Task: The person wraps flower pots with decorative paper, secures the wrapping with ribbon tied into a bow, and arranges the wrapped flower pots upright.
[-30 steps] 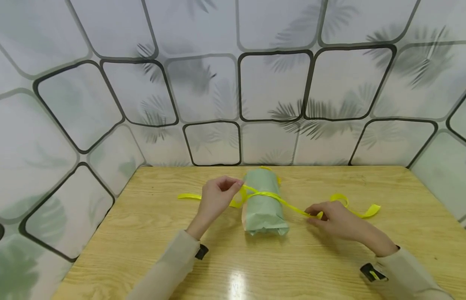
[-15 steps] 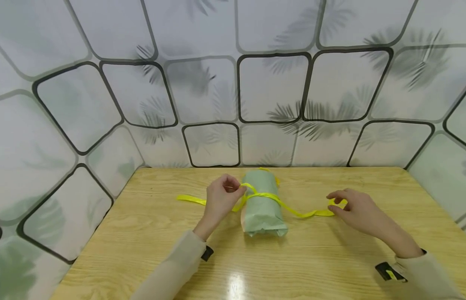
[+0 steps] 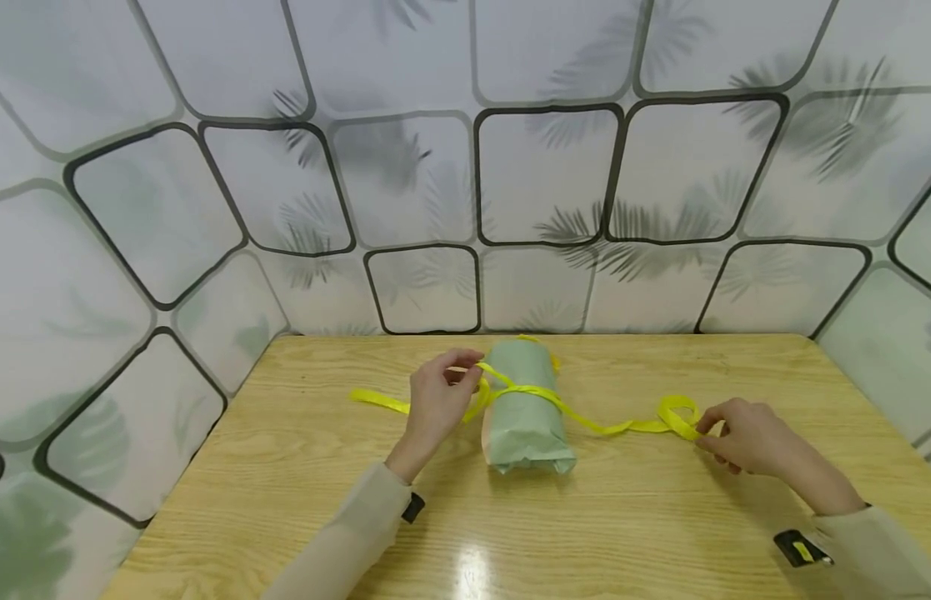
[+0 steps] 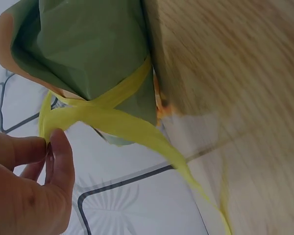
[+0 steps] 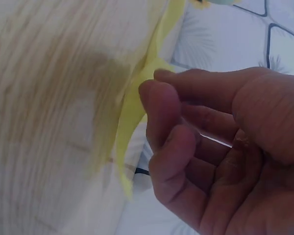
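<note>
A parcel wrapped in pale green paper (image 3: 527, 433) lies on the table, a yellow ribbon (image 3: 536, 389) crossed around its middle. To its left, my left hand (image 3: 440, 402) pinches a raised part of the ribbon between thumb and fingers. The left wrist view shows that pinched ribbon (image 4: 63, 117) beside the parcel's folded paper (image 4: 95, 44), with one tail hanging past it. Well right of the parcel, my right hand (image 3: 758, 442) pinches the other tail near a small loop (image 3: 678, 408). In the right wrist view, thumb and index fingertips (image 5: 159, 95) meet at the ribbon (image 5: 132, 105).
The wooden table (image 3: 285, 492) extends on all sides of the parcel. A ribbon tail (image 3: 378, 400) lies to the left. Behind the table's far edge rises a patterned wall covering (image 3: 548, 175), which also flanks both sides. Dark straps (image 3: 803, 548) sit at the wrists.
My right hand has moved right along the ribbon, away from the parcel, and now pinches it farther out. The ribbon's right part lies straighter and lower. My left hand has stayed nearly in place.
</note>
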Demonstrator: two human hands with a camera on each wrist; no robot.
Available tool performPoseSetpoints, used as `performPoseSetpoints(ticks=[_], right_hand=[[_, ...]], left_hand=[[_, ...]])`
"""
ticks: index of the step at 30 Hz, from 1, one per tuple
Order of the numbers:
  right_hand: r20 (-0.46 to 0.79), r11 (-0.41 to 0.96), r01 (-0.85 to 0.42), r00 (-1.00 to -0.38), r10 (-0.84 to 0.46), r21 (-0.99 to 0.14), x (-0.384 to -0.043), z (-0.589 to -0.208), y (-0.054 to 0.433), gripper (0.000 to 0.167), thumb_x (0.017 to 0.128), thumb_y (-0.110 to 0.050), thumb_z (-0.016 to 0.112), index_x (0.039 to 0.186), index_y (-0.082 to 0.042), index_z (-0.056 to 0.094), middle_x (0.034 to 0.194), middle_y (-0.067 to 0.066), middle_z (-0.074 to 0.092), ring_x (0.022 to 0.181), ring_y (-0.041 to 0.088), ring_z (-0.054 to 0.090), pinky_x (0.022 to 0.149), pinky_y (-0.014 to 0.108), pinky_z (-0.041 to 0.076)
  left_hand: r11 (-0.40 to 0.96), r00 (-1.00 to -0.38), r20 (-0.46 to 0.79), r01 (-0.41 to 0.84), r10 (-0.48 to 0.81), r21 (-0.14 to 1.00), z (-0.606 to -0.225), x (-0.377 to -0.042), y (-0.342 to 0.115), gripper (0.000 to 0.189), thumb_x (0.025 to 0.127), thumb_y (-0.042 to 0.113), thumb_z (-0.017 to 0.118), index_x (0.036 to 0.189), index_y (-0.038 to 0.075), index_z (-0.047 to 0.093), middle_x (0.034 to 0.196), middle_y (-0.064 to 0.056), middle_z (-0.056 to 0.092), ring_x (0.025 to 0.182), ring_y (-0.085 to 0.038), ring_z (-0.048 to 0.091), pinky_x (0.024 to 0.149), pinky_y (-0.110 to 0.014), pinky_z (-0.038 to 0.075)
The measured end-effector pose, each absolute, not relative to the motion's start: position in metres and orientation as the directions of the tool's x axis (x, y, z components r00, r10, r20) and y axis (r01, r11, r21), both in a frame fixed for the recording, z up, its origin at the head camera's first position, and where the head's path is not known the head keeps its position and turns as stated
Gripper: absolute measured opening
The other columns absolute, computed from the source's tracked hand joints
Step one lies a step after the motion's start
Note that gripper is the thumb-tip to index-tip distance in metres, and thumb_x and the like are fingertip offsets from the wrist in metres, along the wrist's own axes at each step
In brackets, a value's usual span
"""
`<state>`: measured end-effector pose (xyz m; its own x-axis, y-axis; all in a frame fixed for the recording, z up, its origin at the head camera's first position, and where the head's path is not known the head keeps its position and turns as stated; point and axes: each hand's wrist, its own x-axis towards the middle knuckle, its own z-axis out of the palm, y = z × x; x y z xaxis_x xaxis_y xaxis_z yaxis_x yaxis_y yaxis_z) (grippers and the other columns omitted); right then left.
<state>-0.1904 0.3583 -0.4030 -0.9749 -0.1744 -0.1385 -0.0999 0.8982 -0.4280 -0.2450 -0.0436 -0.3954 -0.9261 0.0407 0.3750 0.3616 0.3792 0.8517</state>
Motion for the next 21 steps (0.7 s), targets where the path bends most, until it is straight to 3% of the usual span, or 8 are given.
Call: performPoseSetpoints(ticks=[3, 7, 11, 14, 17, 18, 21], right_hand=[[-0.107, 0.896, -0.113, -0.979, -0.174, -0.43, -0.192, -0.402, 0.363, 0.018, 0.097, -0.01, 0.063, 0.1, 0.006, 0.072, 0.072, 0.002, 0.068, 0.057, 0.014, 0.061, 0.049, 0.029, 0.049], [-0.022, 0.91, -0.116, -0.99, -0.136, -0.399, -0.194, -0.396, 0.366, 0.033, 0.102, -0.021, 0.061, 0.105, 0.009, 0.073, 0.085, 0.012, 0.076, 0.069, 0.023, 0.069, 0.059, 0.04, 0.055], [0.196, 0.915, -0.093, -0.98, -0.016, -0.394, -0.194, -0.391, 0.363, 0.044, 0.104, -0.035, 0.059, 0.106, 0.006, 0.075, 0.092, 0.022, 0.077, 0.077, 0.033, 0.072, 0.064, 0.047, 0.055], [0.394, 0.887, -0.107, -0.915, 0.09, -0.449, -0.196, -0.39, 0.359, 0.031, 0.1, -0.026, 0.065, 0.106, 0.002, 0.075, 0.095, 0.023, 0.077, 0.072, 0.001, 0.069, 0.06, 0.028, 0.052], [0.513, 0.835, -0.163, -0.844, 0.159, -0.525, -0.199, -0.389, 0.351, 0.019, 0.095, -0.014, 0.069, 0.107, 0.0, 0.074, 0.098, 0.025, 0.076, 0.07, -0.028, 0.049, 0.056, 0.01, 0.043], [0.538, 0.819, -0.19, -0.827, 0.164, -0.541, -0.201, -0.389, 0.348, 0.018, 0.094, -0.011, 0.07, 0.108, 0.0, 0.075, 0.097, 0.022, 0.077, 0.07, -0.032, 0.044, 0.055, 0.006, 0.042], [0.566, 0.767, -0.26, -0.809, 0.159, -0.587, -0.209, -0.39, 0.332, 0.022, 0.092, -0.008, 0.072, 0.113, -0.002, 0.075, 0.093, 0.006, 0.077, 0.07, -0.03, 0.049, 0.056, 0.004, 0.044]], left_hand=[[0.342, -0.935, 0.35, 0.347, 0.055, 0.873, -0.396, -0.243, -0.044, 0.017, 0.094, 0.002, 0.067, 0.104, 0.008, 0.08, 0.108, -0.01, 0.077, 0.088, -0.024, 0.077, 0.072, -0.027, 0.062], [0.337, -0.948, 0.309, 0.315, 0.073, 0.887, -0.395, -0.242, -0.045, 0.018, 0.092, 0.007, 0.068, 0.1, 0.014, 0.082, 0.11, -0.004, 0.077, 0.094, -0.019, 0.075, 0.082, -0.032, 0.061], [0.324, -0.96, 0.27, 0.277, 0.068, 0.904, -0.394, -0.241, -0.044, 0.011, 0.092, 0.019, 0.075, 0.101, 0.015, 0.081, 0.108, -0.001, 0.077, 0.094, -0.016, 0.074, 0.083, -0.033, 0.061], [0.296, -0.962, 0.265, 0.273, 0.07, 0.915, -0.394, -0.239, -0.044, 0.014, 0.092, 0.019, 0.078, 0.104, 0.011, 0.08, 0.109, -0.006, 0.077, 0.095, -0.02, 0.076, 0.079, -0.032, 0.063], [0.289, -0.953, 0.291, 0.301, 0.078, 0.909, -0.395, -0.239, -0.044, 0.017, 0.091, 0.015, 0.078, 0.106, 0.007, 0.078, 0.108, -0.01, 0.077, 0.095, -0.024, 0.077, 0.078, -0.03, 0.063], [0.297, -0.949, 0.304, 0.314, 0.081, 0.902, -0.395, -0.239, -0.044, 0.017, 0.091, 0.014, 0.078, 0.107, 0.006, 0.078, 0.106, -0.01, 0.078, 0.094, -0.024, 0.077, 0.079, -0.03, 0.063], [0.331, -0.936, 0.34, 0.349, 0.087, 0.877, -0.396, -0.24, -0.045, 0.015, 0.091, 0.015, 0.079, 0.104, 0.009, 0.079, 0.099, -0.008, 0.079, 0.09, -0.022, 0.075, 0.079, -0.028, 0.062]])
